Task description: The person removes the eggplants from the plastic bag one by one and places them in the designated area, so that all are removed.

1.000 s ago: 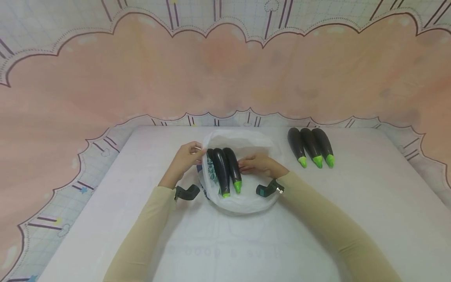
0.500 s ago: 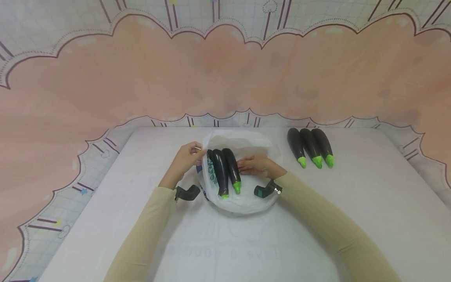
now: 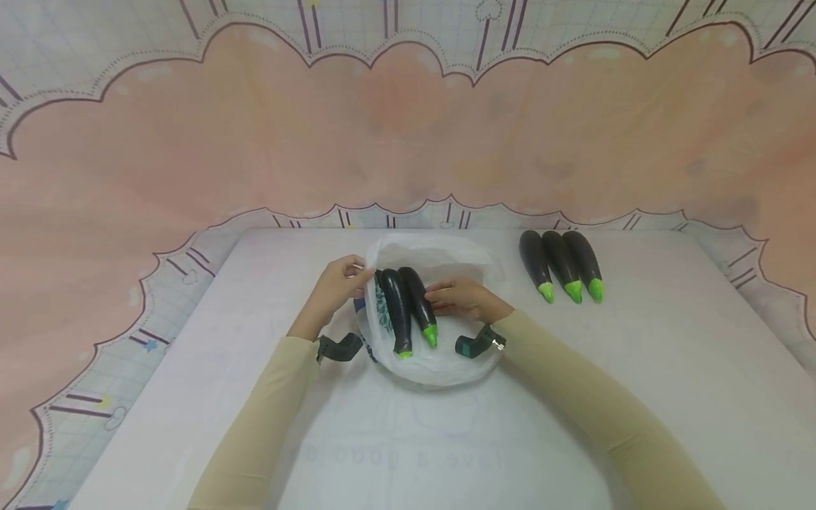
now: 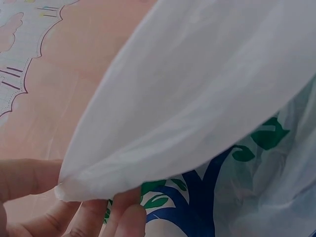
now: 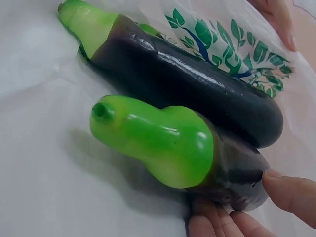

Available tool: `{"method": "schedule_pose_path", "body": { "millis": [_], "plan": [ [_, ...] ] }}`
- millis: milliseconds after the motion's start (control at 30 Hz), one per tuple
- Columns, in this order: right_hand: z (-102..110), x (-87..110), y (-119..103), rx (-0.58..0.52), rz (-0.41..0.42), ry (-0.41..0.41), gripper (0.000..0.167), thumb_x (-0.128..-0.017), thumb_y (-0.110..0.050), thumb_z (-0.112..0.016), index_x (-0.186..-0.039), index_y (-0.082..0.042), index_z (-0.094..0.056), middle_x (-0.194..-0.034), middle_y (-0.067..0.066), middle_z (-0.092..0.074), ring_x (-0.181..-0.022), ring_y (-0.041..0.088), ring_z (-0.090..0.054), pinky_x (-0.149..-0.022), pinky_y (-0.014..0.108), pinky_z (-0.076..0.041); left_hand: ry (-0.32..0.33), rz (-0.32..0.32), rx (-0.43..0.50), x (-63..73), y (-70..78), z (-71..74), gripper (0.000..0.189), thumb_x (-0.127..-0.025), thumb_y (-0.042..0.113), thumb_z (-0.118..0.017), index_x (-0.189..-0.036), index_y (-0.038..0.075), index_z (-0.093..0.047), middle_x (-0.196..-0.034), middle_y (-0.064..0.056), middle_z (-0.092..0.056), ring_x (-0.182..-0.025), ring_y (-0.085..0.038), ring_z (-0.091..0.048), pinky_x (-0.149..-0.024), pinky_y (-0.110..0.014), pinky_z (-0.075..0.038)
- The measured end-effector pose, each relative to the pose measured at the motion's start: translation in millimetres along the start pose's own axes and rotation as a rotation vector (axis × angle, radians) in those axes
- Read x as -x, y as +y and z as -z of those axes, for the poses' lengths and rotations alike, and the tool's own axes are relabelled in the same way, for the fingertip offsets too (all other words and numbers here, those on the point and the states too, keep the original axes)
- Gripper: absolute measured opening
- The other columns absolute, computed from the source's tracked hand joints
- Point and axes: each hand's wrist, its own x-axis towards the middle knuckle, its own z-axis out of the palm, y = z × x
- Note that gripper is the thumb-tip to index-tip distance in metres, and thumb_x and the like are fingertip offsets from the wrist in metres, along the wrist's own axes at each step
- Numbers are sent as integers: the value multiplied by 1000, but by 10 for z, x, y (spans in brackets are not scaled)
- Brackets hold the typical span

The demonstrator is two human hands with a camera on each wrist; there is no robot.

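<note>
A white plastic bag (image 3: 440, 372) with a green-and-blue tree print lies open-mouthed on the table. My left hand (image 3: 338, 285) pinches its left rim between thumb and fingers, as the left wrist view shows up close. Inside lie dark purple eggplants with green stem ends. My right hand (image 3: 468, 299) reaches into the bag and grips the rightmost eggplant (image 5: 237, 173), thumb on one side and fingers under the other. Left of that lies another eggplant (image 3: 397, 308), close beside it at the far end. A third, mostly hidden eggplant (image 3: 379, 277) peeks out behind them.
Three more eggplants (image 3: 561, 265) lie side by side at the back right of the white table (image 3: 663, 340), stems towards me. A patterned cloth backdrop (image 3: 408, 142) rises behind the table. Each wrist wears a black camera mount (image 3: 340, 348).
My right hand has shifted slightly left and its fingers have come over the rightmost eggplant, which now lies more slanted. The left hand keeps its place on the bag's rim.
</note>
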Motion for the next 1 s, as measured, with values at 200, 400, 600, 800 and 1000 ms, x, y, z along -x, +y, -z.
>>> {"method": "schedule_pose_path", "body": {
  "millis": [200, 400, 600, 800, 1000],
  "plan": [
    [-24, 2, -1, -13, 16, 2, 39, -93, -5, -55, -127, 13, -47, -129, 28, -53, -112, 28, -61, -96, 33, -51, 1, 0, 4, -6, 12, 3, 32, -96, 22, -52, -118, -1, -54, -119, -23, -61, -103, -33, -64, -89, -38, -56],
    [-42, 1, -11, 33, -21, 18, 40, -89, -8, -62, -124, 10, -54, -126, 24, -58, -115, 30, -60, -98, 33, -50, 0, 1, 6, 1, 22, 2, 32, -96, 22, -52, -118, -1, -54, -119, -23, -61, -104, -33, -63, -90, -39, -55],
    [-41, 13, -10, 111, -27, 10, 42, -89, -15, -64, -125, 4, -55, -128, 19, -59, -119, 29, -58, -104, 35, -46, -7, -3, 12, 4, 15, 1, 32, -96, 22, -52, -119, -1, -53, -120, -23, -60, -106, -34, -62, -91, -39, -55],
    [-31, 25, 19, 61, 8, -30, 41, -91, -12, -60, -126, 6, -53, -129, 21, -57, -118, 29, -59, -102, 35, -48, -2, 3, 12, 5, 14, 2, 32, -96, 22, -52, -119, -1, -53, -120, -23, -60, -105, -34, -62, -91, -40, -55],
    [-57, 37, 42, -159, 27, -64, 41, -91, 1, -54, -130, 13, -45, -125, 22, -56, -98, 18, -65, -99, 37, -49, 6, 2, 0, 7, 8, 5, 32, -96, 22, -52, -119, 0, -53, -118, -22, -61, -104, -33, -63, -90, -39, -55]
  ]
}}
